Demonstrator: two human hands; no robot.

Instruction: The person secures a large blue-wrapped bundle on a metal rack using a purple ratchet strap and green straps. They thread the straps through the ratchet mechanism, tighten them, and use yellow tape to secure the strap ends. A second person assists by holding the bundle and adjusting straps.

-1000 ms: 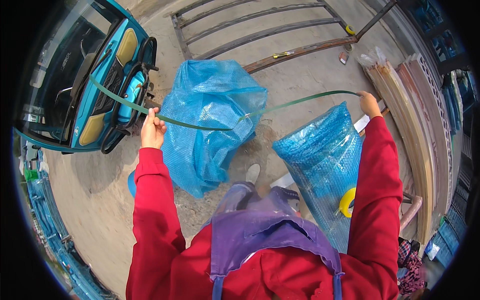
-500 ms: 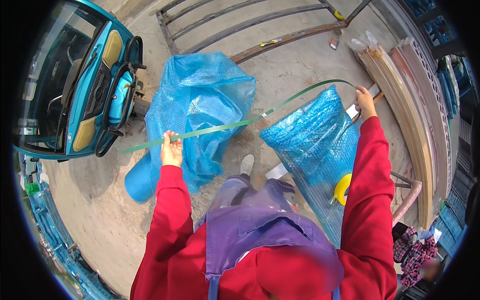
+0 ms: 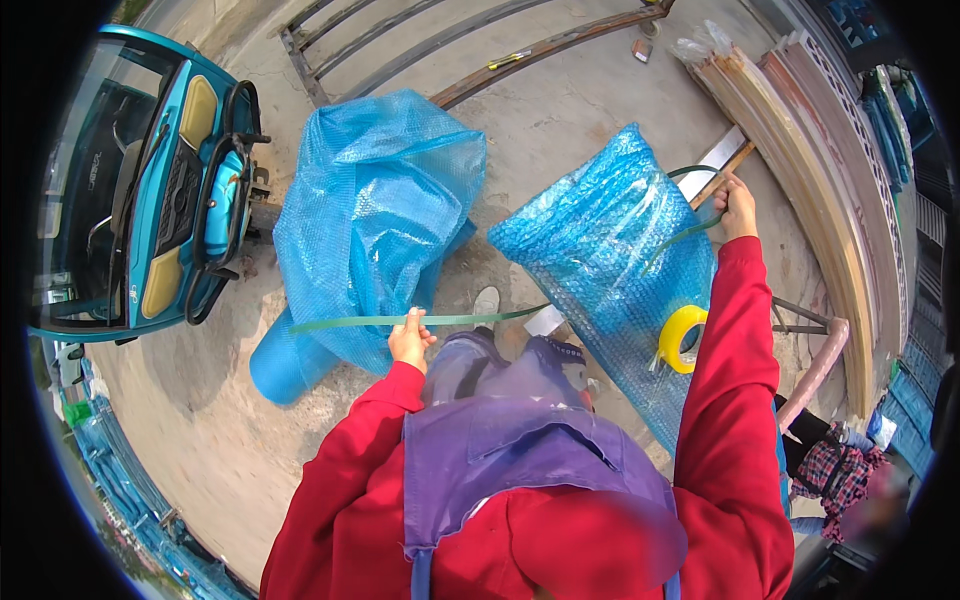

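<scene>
We hold green strap (image 3: 465, 320) in both hands, well apart. Left hand (image 3: 408, 340) pinched on it, one end jutting left over loose wrap (image 3: 375, 225). Our right hand (image 3: 736, 208) clamped on strap just beside right edge of blue bundle (image 3: 600, 230). Strap meets bundle's left edge; whether it runs underneath, we cannot tell. Yellow tape (image 3: 670, 332) lies on bundle. Blue roll (image 3: 285, 360) beside loose wrap; boards (image 3: 830, 220) at right.

A bubble-wrap heap (image 3: 375, 235) is set left, a wrapped package (image 3: 605, 250) right — a tape roll (image 3: 668, 335) laid on it; a strap (image 3: 480, 319) is stretched between. Outermost: vehicle (image 3: 172, 215) left, boards (image 3: 812, 205) right — metal frame (image 3: 580, 42) beyond.
</scene>
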